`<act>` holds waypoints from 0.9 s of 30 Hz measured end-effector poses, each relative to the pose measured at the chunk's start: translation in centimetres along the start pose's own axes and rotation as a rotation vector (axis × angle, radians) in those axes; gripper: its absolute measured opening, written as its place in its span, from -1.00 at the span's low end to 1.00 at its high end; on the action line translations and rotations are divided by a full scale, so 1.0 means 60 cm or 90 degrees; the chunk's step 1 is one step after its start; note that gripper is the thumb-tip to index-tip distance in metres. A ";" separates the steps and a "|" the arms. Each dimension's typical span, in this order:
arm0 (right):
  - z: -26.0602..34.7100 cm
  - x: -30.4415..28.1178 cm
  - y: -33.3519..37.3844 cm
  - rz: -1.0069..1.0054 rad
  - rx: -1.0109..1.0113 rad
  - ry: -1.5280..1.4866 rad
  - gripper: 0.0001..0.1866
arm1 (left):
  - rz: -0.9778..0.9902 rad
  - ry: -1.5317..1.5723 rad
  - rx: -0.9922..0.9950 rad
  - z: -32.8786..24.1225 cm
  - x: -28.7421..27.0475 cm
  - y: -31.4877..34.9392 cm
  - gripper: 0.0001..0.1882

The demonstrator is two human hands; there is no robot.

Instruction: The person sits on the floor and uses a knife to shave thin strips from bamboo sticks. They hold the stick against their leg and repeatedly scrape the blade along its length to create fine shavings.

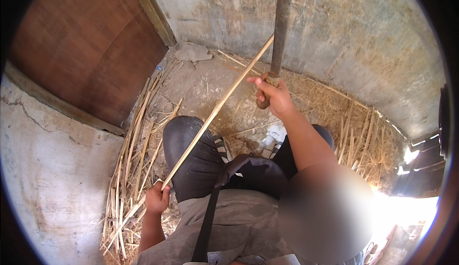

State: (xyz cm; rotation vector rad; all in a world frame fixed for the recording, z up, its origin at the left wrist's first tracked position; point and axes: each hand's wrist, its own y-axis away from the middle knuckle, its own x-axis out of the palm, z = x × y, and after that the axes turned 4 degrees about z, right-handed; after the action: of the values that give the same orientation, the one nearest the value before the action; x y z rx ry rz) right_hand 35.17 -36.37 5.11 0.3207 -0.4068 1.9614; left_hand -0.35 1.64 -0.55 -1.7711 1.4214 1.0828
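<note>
My right hand [275, 95] is closed round the brown handle of a machete [281, 30], with the index finger stretched out to the left. The long dark blade points up and away from me, its tip in front of the wall. My left hand [158, 197] grips the near end of a long, pale bamboo strip [217, 112]. This strip slants up to the right over my left knee [184, 133], and its far end shows right beside the blade. Whether the two touch there I cannot tell.
Several split strips [131, 169] lie in a pile along the left wall. Shavings and more pieces [366, 131] cover the floor at the right. A brown door [91, 45] stands at the far left, a stained wall [354, 35] ahead. A flat stone [192, 52] rests near the corner.
</note>
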 end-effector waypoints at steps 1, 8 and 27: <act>0.001 0.003 0.003 0.011 0.001 -0.004 -0.77 | -0.003 0.003 0.005 -0.002 -0.002 -0.001 -0.47; 0.010 0.013 0.009 0.052 -0.014 -0.030 -0.80 | -0.009 -0.007 0.009 -0.003 0.000 -0.001 -0.47; 0.036 0.028 0.025 0.077 -0.039 -0.044 -0.78 | -0.005 -0.082 0.009 -0.013 -0.010 -0.005 -0.51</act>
State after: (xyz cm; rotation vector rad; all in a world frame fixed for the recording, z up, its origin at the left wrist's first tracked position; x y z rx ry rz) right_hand 33.23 -36.45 7.52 0.3316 -0.5398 2.0549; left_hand 0.06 1.33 0.35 -1.6649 1.3407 1.1587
